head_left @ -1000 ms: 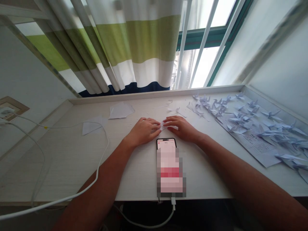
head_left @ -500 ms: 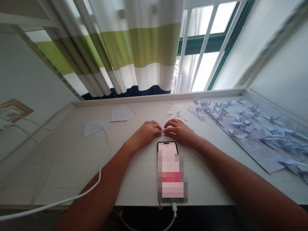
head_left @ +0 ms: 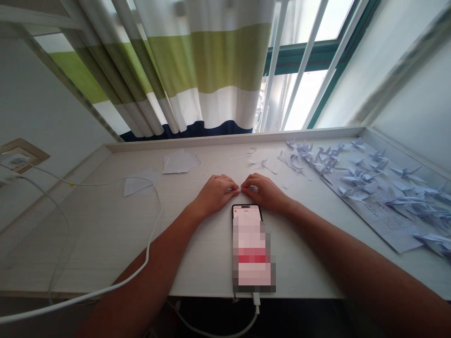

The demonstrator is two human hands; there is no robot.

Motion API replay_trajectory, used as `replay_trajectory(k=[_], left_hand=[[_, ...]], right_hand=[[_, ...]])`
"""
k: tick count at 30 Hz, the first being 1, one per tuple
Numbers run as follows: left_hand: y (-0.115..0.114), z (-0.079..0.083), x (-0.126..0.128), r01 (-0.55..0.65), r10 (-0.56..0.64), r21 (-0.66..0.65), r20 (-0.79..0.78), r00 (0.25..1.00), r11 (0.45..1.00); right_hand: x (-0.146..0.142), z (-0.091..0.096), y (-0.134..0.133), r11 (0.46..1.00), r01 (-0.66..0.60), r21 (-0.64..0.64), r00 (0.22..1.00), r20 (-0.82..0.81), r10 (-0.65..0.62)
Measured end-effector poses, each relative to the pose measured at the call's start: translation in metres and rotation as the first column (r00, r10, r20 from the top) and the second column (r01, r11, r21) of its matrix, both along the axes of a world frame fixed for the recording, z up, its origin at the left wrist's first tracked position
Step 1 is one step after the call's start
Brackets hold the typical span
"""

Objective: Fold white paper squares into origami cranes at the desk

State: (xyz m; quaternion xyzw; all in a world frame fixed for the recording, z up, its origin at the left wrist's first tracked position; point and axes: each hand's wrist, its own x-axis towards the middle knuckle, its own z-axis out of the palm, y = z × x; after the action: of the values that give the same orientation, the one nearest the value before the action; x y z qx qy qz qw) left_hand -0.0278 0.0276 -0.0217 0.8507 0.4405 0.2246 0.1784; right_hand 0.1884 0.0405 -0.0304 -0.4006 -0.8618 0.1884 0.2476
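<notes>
My left hand (head_left: 214,193) and my right hand (head_left: 265,191) rest side by side on the white desk (head_left: 105,230), just beyond the phone (head_left: 252,246). Both hands have their fingers curled and pinched onto a small piece of folded white paper (head_left: 239,189) between them. Only a sliver of that paper shows between the fingertips; the rest is hidden under the fingers.
Many folded paper cranes (head_left: 355,176) lie on a printed sheet (head_left: 391,220) at the right. Paper offcuts (head_left: 179,162) and a second scrap (head_left: 137,184) lie at the back left. A white cable (head_left: 151,244) loops over the desk's left; curtain (head_left: 197,70) and window behind.
The fingers of both hands have drawn closer together, from lying flatter over the paper to pinching it at their tips. The camera view has shifted slightly.
</notes>
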Motion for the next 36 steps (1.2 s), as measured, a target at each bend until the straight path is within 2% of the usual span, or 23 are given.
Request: replay_trajectory(k=[5,9,14,17,22,27,36], left_hand=[[0.000,-0.007,0.005,-0.182,0.232,-0.220,0.226,0.946,0.958],[0.001,-0.010,0.008,-0.168,0.281,-0.324,0.339,0.898,0.931],[0.002,-0.014,0.009,-0.203,0.339,-0.372,0.348,0.874,0.906],[0.002,-0.015,0.009,-0.214,0.322,-0.341,0.301,0.897,0.915],[0.002,-0.016,0.007,-0.189,0.227,-0.183,0.216,0.950,0.965],[0.001,-0.017,0.008,-0.148,0.164,-0.099,0.189,0.968,0.984],[-0.005,-0.012,0.011,-0.198,0.200,-0.030,0.082,0.976,0.980]], right_hand=[[-0.003,0.000,-0.001,0.990,0.101,-0.097,0.990,-0.089,-0.110],[-0.007,-0.001,-0.001,0.980,0.140,-0.142,0.978,-0.133,-0.159],[-0.010,0.000,0.000,0.967,0.137,-0.214,0.976,-0.137,-0.168],[-0.008,0.000,-0.001,0.970,0.116,-0.212,0.980,-0.133,-0.146],[0.000,0.000,-0.002,0.994,0.059,-0.086,0.994,-0.086,-0.067],[0.006,0.000,-0.001,0.997,0.013,-0.070,0.997,-0.073,-0.018],[0.003,0.000,-0.001,1.000,-0.002,-0.015,0.999,0.038,0.002]])
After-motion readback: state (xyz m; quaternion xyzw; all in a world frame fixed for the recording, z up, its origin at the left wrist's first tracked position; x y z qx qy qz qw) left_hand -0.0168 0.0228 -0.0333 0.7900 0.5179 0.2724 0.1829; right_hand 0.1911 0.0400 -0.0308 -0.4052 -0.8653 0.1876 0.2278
